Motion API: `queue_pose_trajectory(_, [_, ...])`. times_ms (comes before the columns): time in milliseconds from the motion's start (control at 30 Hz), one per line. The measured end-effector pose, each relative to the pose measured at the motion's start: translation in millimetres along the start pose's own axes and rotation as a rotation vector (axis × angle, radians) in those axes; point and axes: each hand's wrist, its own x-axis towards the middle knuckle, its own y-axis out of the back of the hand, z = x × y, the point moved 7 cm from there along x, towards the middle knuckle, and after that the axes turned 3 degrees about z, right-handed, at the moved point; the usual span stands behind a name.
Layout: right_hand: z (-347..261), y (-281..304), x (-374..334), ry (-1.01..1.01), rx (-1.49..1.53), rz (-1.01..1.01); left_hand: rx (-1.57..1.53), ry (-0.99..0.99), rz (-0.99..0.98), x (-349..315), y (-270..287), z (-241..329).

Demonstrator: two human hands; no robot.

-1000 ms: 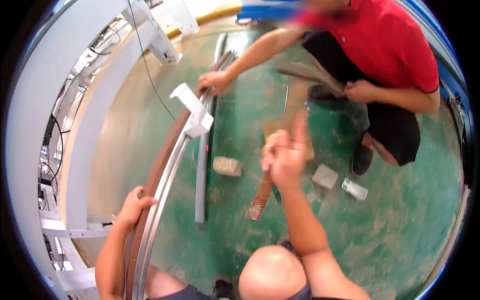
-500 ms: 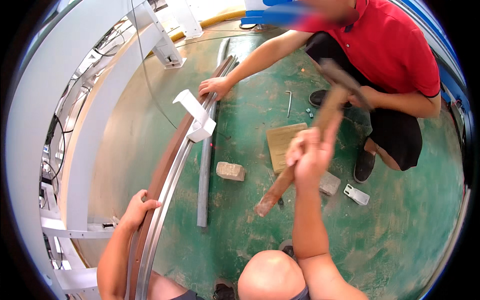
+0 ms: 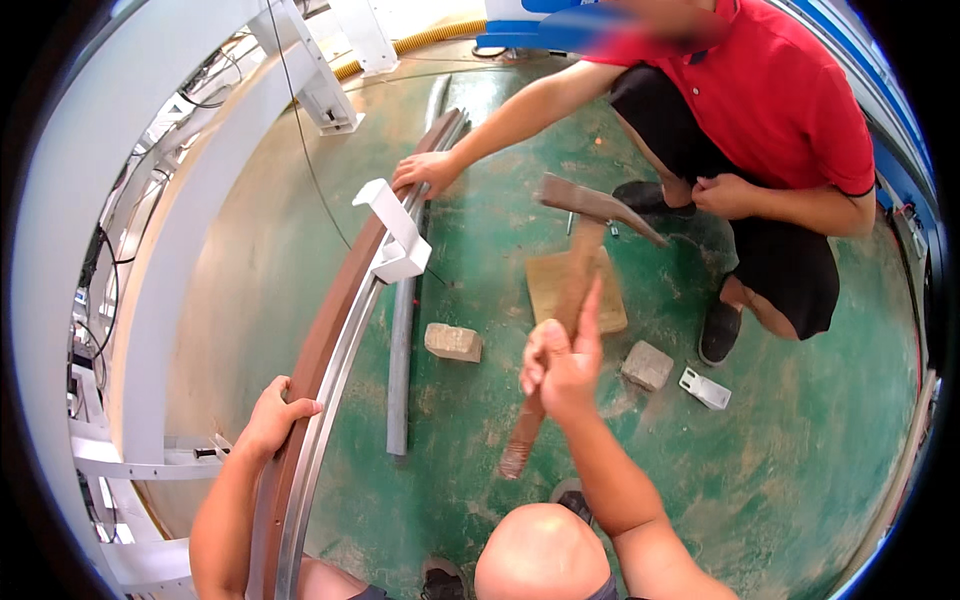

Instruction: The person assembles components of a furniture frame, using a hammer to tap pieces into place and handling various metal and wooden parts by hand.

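Two hands busy: right hand (image 3: 560,365) fists the hammer (image 3: 570,300) mid-handle, head-heavy w/ stiff wood shaft, left hand (image 3: 272,415) clamped round the rigid curved rail (image 3: 330,330).

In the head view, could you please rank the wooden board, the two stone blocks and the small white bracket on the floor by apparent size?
1. wooden board, largest.
2. The two stone blocks look alike; I would not rank them.
3. small white bracket, smallest.

Brown curved rail (image 3: 330,320), green floor (image 3: 780,480), red shirt (image 3: 780,90), white bracket (image 3: 395,235).
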Motion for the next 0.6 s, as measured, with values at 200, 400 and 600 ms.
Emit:
queue_pose_trajectory(200, [17,110,-53,-0.140,-0.420,0.162,0.161,-0.052,0.059,0,-6,16])
queue_pose_trajectory(400, [29,216,-132,-0.172,-1.351,0.106,0.286,-0.102,0.115,5,-1,17])
queue_pose_trajectory(600, [37,266,-192,-0.340,-1.786,-0.092,0.411,-0.079,0.189,1,1,15])
